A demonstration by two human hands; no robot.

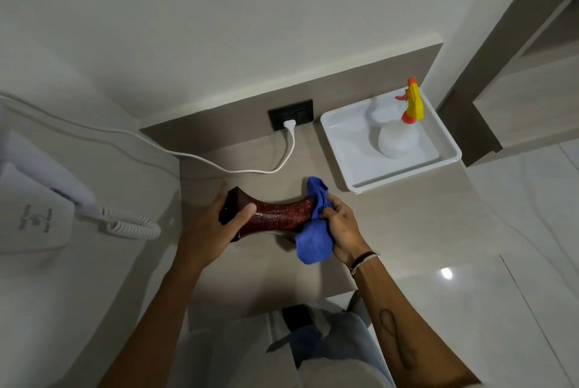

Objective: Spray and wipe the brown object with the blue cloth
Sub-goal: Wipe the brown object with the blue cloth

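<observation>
The brown object (279, 215), a dark red-brown glittery piece with a narrow waist and flared ends, lies on its side just above the beige counter (391, 231). My left hand (216, 224) grips its left flared end, thumb over the top. My right hand (341, 228) is closed on the blue cloth (313, 243), which wraps the object's right end and hides it. The spray bottle (398, 137), white with a yellow and orange trigger head, stands apart in a white tray at the back right.
The white tray (344, 149) sits at the counter's back right corner. A white cable (250, 171) runs from a black wall socket (291, 118) across the counter's back. A wall-mounted white hair dryer (40, 209) with a coiled cord hangs at left. Glossy floor lies at right.
</observation>
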